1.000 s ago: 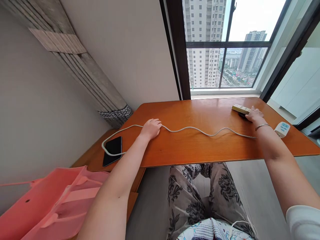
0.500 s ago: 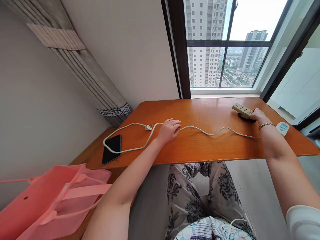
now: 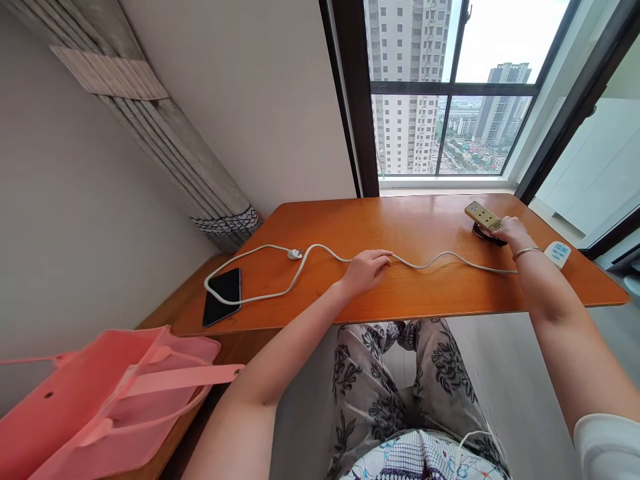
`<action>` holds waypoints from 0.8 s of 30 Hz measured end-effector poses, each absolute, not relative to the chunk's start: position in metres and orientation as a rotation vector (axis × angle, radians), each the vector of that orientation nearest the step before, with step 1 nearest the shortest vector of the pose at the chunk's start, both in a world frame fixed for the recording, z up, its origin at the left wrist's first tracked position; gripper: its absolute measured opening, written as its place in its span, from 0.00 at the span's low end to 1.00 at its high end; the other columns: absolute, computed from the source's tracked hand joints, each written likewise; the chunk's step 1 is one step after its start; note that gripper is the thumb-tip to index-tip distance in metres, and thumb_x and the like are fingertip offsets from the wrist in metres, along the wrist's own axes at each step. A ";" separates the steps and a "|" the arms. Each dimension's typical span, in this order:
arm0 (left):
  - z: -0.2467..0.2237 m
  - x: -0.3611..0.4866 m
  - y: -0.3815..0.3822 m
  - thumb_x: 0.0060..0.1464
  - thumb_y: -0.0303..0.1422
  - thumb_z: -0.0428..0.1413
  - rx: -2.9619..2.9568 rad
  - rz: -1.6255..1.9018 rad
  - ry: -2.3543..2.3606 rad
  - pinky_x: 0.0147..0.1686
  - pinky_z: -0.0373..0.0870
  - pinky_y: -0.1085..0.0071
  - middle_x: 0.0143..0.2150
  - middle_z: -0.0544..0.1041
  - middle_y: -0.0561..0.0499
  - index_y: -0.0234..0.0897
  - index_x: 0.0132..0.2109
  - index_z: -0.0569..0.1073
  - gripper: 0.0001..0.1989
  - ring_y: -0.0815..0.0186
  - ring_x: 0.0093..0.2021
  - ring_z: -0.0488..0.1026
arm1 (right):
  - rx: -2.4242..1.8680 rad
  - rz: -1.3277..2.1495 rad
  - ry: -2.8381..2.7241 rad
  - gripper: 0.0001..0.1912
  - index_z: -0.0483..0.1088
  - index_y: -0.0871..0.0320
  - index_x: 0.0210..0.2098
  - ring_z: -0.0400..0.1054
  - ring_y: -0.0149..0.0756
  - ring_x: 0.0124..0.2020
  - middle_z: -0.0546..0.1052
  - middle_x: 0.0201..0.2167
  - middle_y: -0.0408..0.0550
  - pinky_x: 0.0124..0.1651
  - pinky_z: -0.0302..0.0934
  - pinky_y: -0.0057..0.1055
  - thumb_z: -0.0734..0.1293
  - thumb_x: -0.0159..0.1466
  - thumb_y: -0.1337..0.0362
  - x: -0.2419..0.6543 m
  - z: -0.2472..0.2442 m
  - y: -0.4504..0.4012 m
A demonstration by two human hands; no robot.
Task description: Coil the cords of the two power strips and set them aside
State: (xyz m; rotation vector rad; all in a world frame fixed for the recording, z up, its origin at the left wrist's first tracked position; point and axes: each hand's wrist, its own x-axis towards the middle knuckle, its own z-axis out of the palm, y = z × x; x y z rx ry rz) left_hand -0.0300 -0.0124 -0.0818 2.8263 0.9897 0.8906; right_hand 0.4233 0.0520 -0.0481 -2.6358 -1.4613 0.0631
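Note:
A white power cord (image 3: pixel 273 296) runs across the wooden table, looping over a dark phone or tablet (image 3: pixel 223 293) and ending in a white plug (image 3: pixel 295 254). My left hand (image 3: pixel 369 271) is on the cord near the middle of the table, fingers bent loosely around it. At the far right, my right hand (image 3: pixel 511 231) grips the near end of a gold power strip (image 3: pixel 483 217), tilted up. Under it lies a coiled black cord (image 3: pixel 487 235). Beside my right forearm sits a white socket block (image 3: pixel 557 254); the forearm hides where the white cord meets it.
The orange-brown table (image 3: pixel 350 220) stands against a window (image 3: pixel 450 133). A pink bag (image 3: pixel 100 407) with straps is at its left, by my left arm. Behind it hangs a grey curtain (image 3: pixel 175 153). My legs in patterned trousers (image 3: pixel 385 393) are below the near edge.
My left hand has slid right along the white cord, uncovering more of it on the left. My right hand still grips the power strip, now tilted slightly more.

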 end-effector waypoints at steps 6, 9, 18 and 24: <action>-0.079 -0.024 -0.021 0.57 0.26 0.51 2.663 0.979 0.965 0.53 0.73 0.57 0.53 0.79 0.44 0.38 0.41 0.74 0.09 0.58 0.53 0.77 | -2.292 0.106 -1.478 0.26 0.76 0.66 0.44 0.76 0.52 0.46 0.80 0.42 0.62 0.46 0.70 0.39 0.76 0.53 0.54 0.404 -0.046 0.043; -0.076 -0.015 -0.021 0.57 0.28 0.53 2.445 1.052 0.955 0.52 0.74 0.59 0.54 0.78 0.43 0.38 0.47 0.72 0.11 0.60 0.51 0.78 | -1.921 0.283 -1.334 0.22 0.76 0.63 0.44 0.77 0.45 0.40 0.81 0.39 0.55 0.41 0.71 0.34 0.74 0.54 0.57 0.379 -0.047 0.041; -0.058 0.044 -0.024 0.55 0.33 0.60 2.240 1.208 1.030 0.42 0.77 0.65 0.54 0.73 0.43 0.40 0.56 0.65 0.23 0.62 0.46 0.77 | -0.975 0.952 -0.892 0.15 0.72 0.58 0.36 0.77 0.30 0.27 0.77 0.29 0.42 0.30 0.72 0.22 0.76 0.53 0.59 0.258 -0.028 0.013; -0.046 0.067 -0.033 0.48 0.31 0.66 2.210 1.147 1.085 0.43 0.76 0.61 0.56 0.72 0.43 0.42 0.61 0.63 0.34 0.58 0.46 0.77 | -0.781 1.160 -0.615 0.11 0.68 0.56 0.30 0.77 0.27 0.30 0.76 0.28 0.39 0.40 0.75 0.21 0.74 0.57 0.61 0.209 -0.030 -0.014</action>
